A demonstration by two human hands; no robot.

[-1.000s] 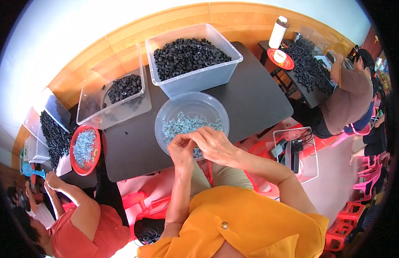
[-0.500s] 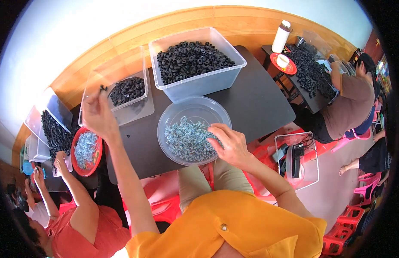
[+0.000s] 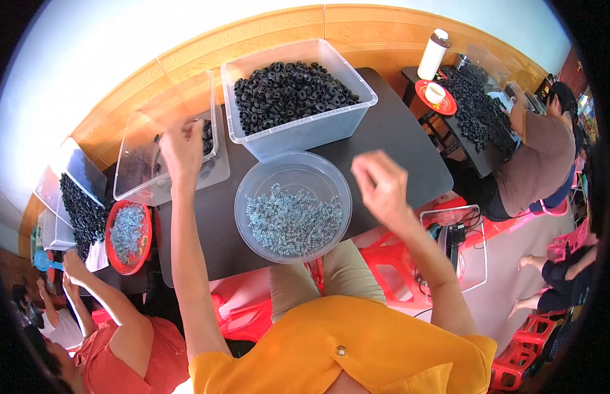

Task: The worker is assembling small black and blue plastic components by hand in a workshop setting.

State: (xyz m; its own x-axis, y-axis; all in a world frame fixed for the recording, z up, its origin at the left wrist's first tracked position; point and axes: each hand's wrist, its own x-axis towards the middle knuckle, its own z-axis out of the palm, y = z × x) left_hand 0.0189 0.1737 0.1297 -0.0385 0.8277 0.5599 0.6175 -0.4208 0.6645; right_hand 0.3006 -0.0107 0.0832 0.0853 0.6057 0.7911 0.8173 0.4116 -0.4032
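Left hand (image 3: 181,156) hangs over smaller bin (image 3: 135,178); right hand (image 3: 385,187) hovers near basin (image 3: 288,171).

1. It looks like a small workshop.
2. Near the fingers (image 3: 365,169), a bowl (image 3: 292,174) of shiny bits (image 3: 292,223) and a tub (image 3: 318,135) of black rings (image 3: 295,95) share a table (image 3: 410,144).
3. Far left of the fingers, a person in red (image 3: 131,354) is near a black heap (image 3: 83,213).
4. Far right, a person in brown (image 3: 538,154) is beside another heap (image 3: 474,111).

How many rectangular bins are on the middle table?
2: the large plastic bin heaped with black rings, behind the round basin; and the clear bin to its left, partly covered by the left hand. None seem hidden.
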